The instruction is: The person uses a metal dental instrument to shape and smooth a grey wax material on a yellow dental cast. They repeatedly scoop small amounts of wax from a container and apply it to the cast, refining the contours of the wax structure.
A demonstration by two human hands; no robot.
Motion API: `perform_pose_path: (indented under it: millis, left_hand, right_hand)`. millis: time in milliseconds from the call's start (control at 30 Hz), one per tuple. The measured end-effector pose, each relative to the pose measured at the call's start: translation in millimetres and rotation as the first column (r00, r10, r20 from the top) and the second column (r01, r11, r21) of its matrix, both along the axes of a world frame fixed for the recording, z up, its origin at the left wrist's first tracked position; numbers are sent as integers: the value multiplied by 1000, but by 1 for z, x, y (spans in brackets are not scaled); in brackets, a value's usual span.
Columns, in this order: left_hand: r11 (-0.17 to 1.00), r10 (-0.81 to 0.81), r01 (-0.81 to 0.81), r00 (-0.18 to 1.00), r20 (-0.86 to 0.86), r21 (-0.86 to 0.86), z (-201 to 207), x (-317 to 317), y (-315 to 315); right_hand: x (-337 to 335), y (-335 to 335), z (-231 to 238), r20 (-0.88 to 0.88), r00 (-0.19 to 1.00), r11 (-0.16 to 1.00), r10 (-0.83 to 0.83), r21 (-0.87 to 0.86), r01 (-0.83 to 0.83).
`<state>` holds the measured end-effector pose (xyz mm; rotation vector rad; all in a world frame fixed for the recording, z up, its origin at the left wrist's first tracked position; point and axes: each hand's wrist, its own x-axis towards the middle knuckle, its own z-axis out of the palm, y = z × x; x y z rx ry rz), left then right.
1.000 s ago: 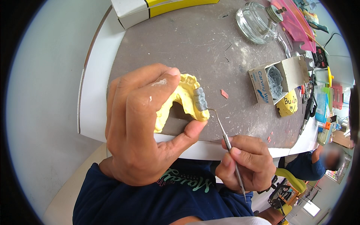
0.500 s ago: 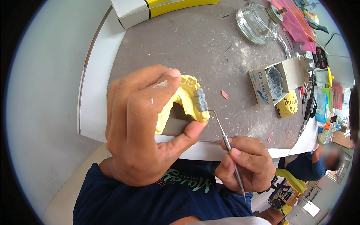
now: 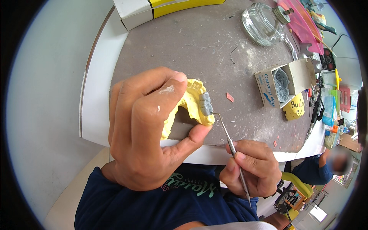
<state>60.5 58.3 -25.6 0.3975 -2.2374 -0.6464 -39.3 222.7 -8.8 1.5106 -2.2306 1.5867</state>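
Observation:
My left hand point(image 3: 145, 126) grips a yellow plaster dental model point(image 3: 193, 105), a horseshoe-shaped arch of teeth, with the thumb at its near end and the fingers over its far left side. Along the model's right side sits a row of grey wax teeth point(image 3: 206, 103). In my right hand point(image 3: 253, 166), held like a pen, is a thin metal wax carver point(image 3: 231, 145). Its bent tip meets or nearly meets the near end of the grey wax. The fingers of my left hand hide part of the arch.
An open carton of grey wax point(image 3: 281, 84) stands right, beside a yellow plaster block point(image 3: 294, 109). Behind are a glass spirit lamp point(image 3: 264, 25) and a pink tray point(image 3: 306, 27). A white and yellow box point(image 3: 134, 13) lies far left. Pink scraps point(image 3: 230, 97) dot the table. Another person point(image 3: 322, 168) sits right.
My left hand has tilted the dental model slightly, and the grey wax has shifted a little toward me. The carver and my right hand have hardly moved.

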Motion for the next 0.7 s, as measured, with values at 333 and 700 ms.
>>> perform_pose_path:
  millis: [333,700]
  left_hand:
    - [1000,5,-5,1000,2,9,0,0,1]
    - [1000,-4,4,1000,2,6,0,0,0]
  right_hand:
    - [1,0,1,4,1000,1000,-13,14,13]
    - [0,-1,2,-5,1000,1000,-9,21,9]
